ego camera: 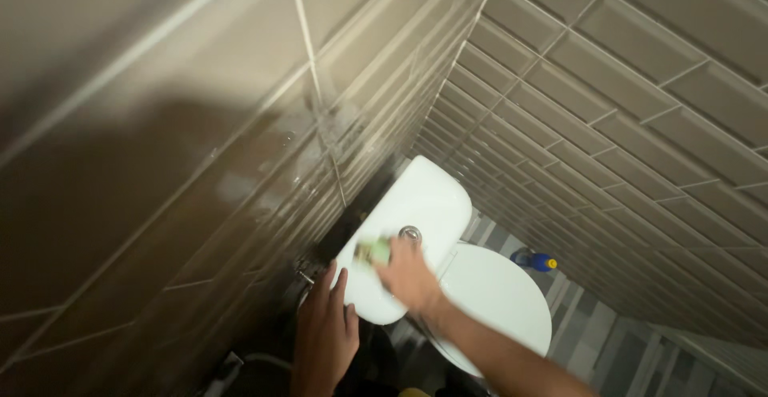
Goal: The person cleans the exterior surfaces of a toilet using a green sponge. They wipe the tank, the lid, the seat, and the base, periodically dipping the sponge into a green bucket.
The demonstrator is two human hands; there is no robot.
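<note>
The right hand (408, 273) is closed on a green sponge (374, 251) and presses it on top of the white toilet tank (424, 201), next to the round silver flush button (410, 234). The arm comes in from the bottom right. The left hand (324, 333) lies flat with fingers spread, touching the tank's near edge. Tiled walls stand close on both sides. The toilet lid (500, 297) is shut. A blue bottle (538, 262) stands on the floor.

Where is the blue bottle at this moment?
In the head view the blue bottle with a yellow cap stands on the floor right of the closed toilet lid, close to the tiled wall, apart from both hands.
</note>
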